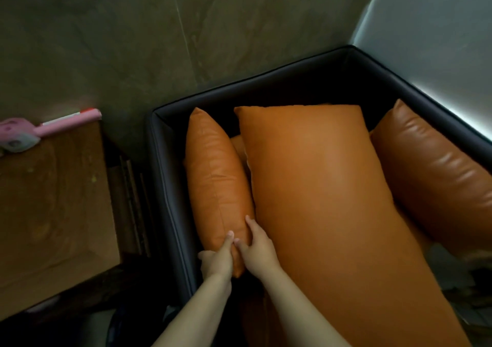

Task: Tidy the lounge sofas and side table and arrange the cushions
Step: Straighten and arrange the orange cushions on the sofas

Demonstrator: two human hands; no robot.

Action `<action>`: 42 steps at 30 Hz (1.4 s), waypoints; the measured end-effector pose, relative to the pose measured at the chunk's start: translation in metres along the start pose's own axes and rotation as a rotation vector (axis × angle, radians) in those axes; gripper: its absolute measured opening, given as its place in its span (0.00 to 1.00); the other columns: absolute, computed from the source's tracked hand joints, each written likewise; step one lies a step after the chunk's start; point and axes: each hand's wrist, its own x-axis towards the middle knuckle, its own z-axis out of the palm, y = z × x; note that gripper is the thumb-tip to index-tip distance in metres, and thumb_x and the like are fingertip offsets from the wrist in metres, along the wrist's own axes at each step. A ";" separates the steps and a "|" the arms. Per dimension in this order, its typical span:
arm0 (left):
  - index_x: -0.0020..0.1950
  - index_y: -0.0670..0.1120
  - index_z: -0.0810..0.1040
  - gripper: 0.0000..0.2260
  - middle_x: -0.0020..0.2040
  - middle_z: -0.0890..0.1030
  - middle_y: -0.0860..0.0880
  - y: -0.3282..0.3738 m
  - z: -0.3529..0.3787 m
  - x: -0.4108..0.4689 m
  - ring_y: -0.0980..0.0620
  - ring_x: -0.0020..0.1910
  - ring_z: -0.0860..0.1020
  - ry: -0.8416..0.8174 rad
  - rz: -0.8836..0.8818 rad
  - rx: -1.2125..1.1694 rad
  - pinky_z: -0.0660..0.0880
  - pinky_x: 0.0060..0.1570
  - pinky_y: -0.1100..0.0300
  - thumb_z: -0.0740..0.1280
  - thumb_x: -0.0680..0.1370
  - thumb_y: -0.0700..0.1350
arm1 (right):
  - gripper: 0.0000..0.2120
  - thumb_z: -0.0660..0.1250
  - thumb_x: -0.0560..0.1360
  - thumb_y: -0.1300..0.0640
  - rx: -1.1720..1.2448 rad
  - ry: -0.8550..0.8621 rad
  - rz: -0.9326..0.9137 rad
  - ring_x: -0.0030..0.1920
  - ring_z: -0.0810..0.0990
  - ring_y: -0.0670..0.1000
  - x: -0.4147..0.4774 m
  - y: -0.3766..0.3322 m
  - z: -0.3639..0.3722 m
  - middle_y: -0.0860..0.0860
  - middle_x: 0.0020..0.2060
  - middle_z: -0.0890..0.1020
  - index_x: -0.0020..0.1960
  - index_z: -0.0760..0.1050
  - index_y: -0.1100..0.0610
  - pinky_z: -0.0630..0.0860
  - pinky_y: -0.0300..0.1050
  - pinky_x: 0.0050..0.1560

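1. My left hand (pixel 216 261) gripped the near end of the narrow orange cushion (pixel 216 181), with the thumb on top and the other fingers curled around its left edge.
2. My right hand (pixel 259 250) pinched the same end from the other side, the thumb on the front and one finger (pixel 249 221) lying in the gap beside the big cushion (pixel 319 200).
3. The narrow cushion stood on its edge inside the dark sofa (pixel 170 200), along the left armrest and touching the big cushion.
4. A third cushion (pixel 436 181) leaned against the right side of the sofa.
5. A brown side table (pixel 53 213) stood to the left of the sofa, with a pink toy (pixel 40 130) on its far edge.
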 end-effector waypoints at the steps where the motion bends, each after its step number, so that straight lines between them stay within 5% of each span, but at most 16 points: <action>1: 0.67 0.38 0.67 0.32 0.60 0.77 0.38 -0.006 -0.001 -0.006 0.39 0.53 0.79 0.001 -0.002 -0.003 0.74 0.43 0.53 0.74 0.72 0.54 | 0.30 0.63 0.80 0.54 0.005 0.011 0.001 0.75 0.60 0.52 -0.007 0.003 0.001 0.52 0.77 0.59 0.78 0.54 0.51 0.58 0.46 0.75; 15: 0.64 0.39 0.69 0.30 0.57 0.78 0.39 -0.098 -0.016 -0.081 0.39 0.51 0.78 -0.009 -0.104 -0.051 0.78 0.52 0.46 0.73 0.72 0.57 | 0.30 0.64 0.79 0.53 -0.188 -0.011 0.017 0.75 0.61 0.51 -0.099 0.058 -0.012 0.51 0.76 0.62 0.78 0.56 0.52 0.59 0.44 0.74; 27: 0.62 0.39 0.68 0.33 0.59 0.77 0.37 -0.159 -0.014 -0.133 0.38 0.53 0.79 0.051 -0.169 -0.081 0.77 0.54 0.43 0.77 0.68 0.56 | 0.29 0.65 0.79 0.54 -0.069 0.004 0.075 0.75 0.62 0.51 -0.157 0.112 -0.024 0.50 0.75 0.62 0.77 0.58 0.48 0.60 0.46 0.73; 32: 0.67 0.39 0.66 0.36 0.63 0.75 0.38 -0.160 -0.018 -0.137 0.37 0.57 0.77 0.018 -0.111 -0.011 0.76 0.58 0.43 0.74 0.69 0.60 | 0.30 0.64 0.79 0.54 -0.038 -0.031 0.068 0.76 0.59 0.51 -0.163 0.111 -0.028 0.50 0.76 0.60 0.78 0.56 0.50 0.59 0.47 0.75; 36: 0.77 0.42 0.58 0.40 0.75 0.60 0.40 -0.136 -0.016 -0.149 0.39 0.72 0.62 0.123 0.097 0.147 0.63 0.69 0.42 0.69 0.73 0.61 | 0.30 0.66 0.78 0.56 -0.043 -0.028 0.039 0.75 0.61 0.49 -0.176 0.105 -0.047 0.49 0.75 0.62 0.77 0.58 0.52 0.59 0.44 0.74; 42: 0.78 0.45 0.54 0.37 0.77 0.56 0.41 -0.075 0.018 -0.197 0.41 0.76 0.56 0.046 0.298 0.148 0.55 0.72 0.46 0.67 0.76 0.57 | 0.24 0.64 0.79 0.57 -0.116 0.175 -0.081 0.72 0.65 0.47 -0.186 0.077 -0.106 0.49 0.72 0.68 0.74 0.64 0.53 0.60 0.38 0.71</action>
